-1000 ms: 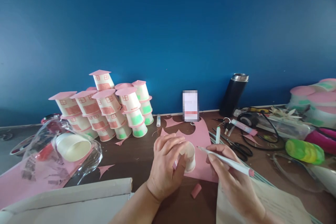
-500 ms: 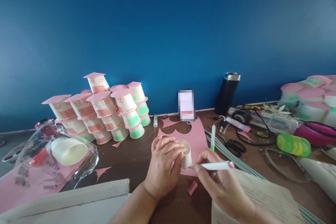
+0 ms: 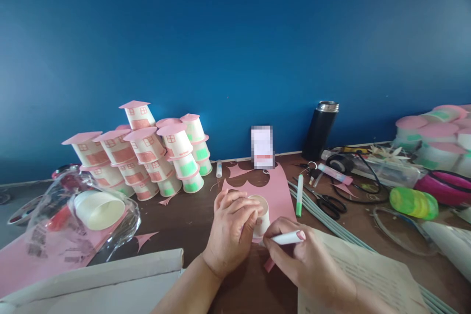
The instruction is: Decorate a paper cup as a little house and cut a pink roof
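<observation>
My left hand [image 3: 235, 230] is wrapped over the left side of a white paper cup [image 3: 262, 221], which stands upside down on the table at the near edge of a pink paper sheet [image 3: 281, 191]. In my right hand [image 3: 298, 260] is a white marker [image 3: 289, 238], pinched between thumb and fingers. Its tip is close to the cup's lower edge; whether it touches, I cannot tell. A pink marker cap [image 3: 269, 265] lies on the table under my right hand, partly hidden. Behind that hand lies a green-and-white marker [image 3: 300, 195].
Stacked paper-cup houses [image 3: 147, 157] stand at left, beside a plastic bag [image 3: 121, 235] of white cups. At right are scissors [image 3: 331, 206], a black flask [image 3: 319, 132], a cable bundle [image 3: 342, 233], a printed paper sheet [image 3: 353, 274] and more cups [image 3: 437, 135]. A white box [image 3: 110, 279] lies front left.
My right hand has moved slightly left and down with the marker, now partly covering the pink cap. My left hand stays on the cup. The view has shifted a little.
</observation>
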Demonstrator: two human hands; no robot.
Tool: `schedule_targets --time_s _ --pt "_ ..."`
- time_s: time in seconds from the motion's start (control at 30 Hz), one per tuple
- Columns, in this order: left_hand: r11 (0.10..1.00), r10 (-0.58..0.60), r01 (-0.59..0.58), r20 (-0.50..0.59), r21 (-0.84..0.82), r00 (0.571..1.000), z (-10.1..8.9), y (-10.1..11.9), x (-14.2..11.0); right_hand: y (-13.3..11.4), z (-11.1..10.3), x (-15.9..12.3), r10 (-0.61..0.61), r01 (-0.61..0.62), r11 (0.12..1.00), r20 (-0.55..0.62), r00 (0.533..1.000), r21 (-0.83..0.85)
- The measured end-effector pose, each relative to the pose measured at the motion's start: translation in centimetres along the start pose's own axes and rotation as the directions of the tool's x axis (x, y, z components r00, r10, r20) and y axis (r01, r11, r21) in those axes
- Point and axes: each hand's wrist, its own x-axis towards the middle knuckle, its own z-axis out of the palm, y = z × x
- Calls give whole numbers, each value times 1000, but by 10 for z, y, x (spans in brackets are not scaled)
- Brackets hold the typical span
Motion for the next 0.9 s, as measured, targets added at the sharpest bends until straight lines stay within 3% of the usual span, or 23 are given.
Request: schedule_targets --time_s 0.57,0.9 --pt "999 -27 27 14 -19 1000 0 0 -1 4 4 -2 40 -34 987 31 999 -154" --pt "1000 -12 12 8 -9 1000 0 1 1 10 9 -1 47 -42 987 24 999 -156"
